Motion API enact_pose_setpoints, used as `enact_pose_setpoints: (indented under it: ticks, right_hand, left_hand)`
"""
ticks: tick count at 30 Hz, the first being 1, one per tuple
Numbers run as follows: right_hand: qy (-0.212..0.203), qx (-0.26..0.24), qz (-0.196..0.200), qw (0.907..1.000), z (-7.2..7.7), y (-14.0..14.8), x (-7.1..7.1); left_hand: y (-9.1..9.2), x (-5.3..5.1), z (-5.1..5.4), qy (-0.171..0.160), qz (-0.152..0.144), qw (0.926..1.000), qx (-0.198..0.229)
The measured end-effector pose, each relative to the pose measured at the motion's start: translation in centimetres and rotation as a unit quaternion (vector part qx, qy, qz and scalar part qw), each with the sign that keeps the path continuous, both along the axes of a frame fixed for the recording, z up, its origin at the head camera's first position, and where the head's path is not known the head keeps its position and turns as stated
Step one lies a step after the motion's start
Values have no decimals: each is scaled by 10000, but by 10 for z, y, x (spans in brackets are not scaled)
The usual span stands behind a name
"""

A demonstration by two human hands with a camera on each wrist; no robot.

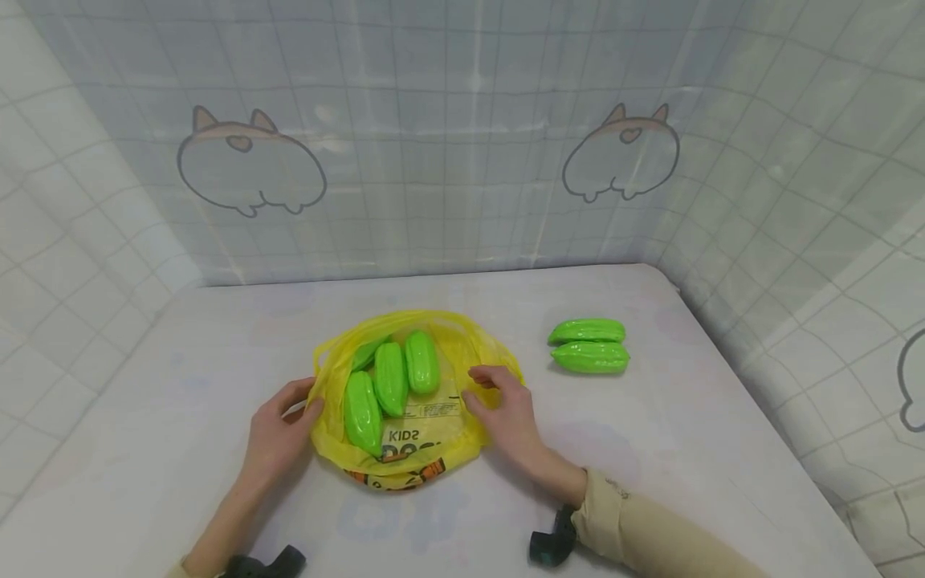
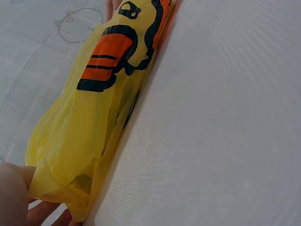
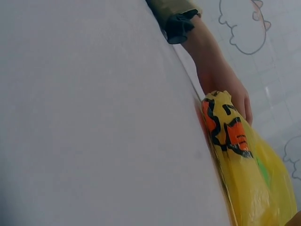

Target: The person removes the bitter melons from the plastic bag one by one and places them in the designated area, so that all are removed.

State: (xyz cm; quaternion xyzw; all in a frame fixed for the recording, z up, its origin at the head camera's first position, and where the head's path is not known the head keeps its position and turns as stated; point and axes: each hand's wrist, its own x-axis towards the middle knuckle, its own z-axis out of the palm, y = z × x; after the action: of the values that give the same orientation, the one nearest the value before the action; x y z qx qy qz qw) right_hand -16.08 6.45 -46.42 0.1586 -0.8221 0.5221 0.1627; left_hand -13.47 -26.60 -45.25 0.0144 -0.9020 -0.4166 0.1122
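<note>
A yellow plastic bag (image 1: 455, 433) with dark and orange print lies on the table, its mouth facing up. Several glossy green, elongated, cucumber-like pieces (image 1: 391, 379) are inside, toward its left side. My left hand (image 1: 278, 429) pinches the bag's left rim between thumb and fingers; the left wrist view shows the yellow film (image 2: 66, 174) between them. At the opposite rim is my right hand (image 1: 509, 413), touching the bag, with thumb and index fingertips apart. Only a sliver of it shows in the right wrist view's lower corner, while my left hand (image 3: 225, 84) appears beyond the bag.
Two more green pieces (image 1: 590, 357) lie side by side on the table, right of the bag. The white table (image 1: 686, 449) is bordered by grid-patterned curtains (image 1: 448, 160) at the back and sides. Dark devices (image 1: 552, 542) are strapped at both wrists.
</note>
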Motion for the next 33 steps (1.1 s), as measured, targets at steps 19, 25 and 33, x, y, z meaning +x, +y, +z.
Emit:
enact_pose_setpoints:
  ticks: [19, 25, 33]
  right_hand:
    - [-160, 370, 316, 9987, 2, -37, -3]
    - [-273, 575, 148, 9979, 4, -46, -6]
    - [-541, 793, 56, 9954, 4, -55, -11]
  left_hand:
    - [-1, -1, -1, -26, 10, 10000, 31]
    - [-1, -1, -1, -60, 9, 10000, 60]
    - [0, -1, 1, -72, 13, 10000, 28]
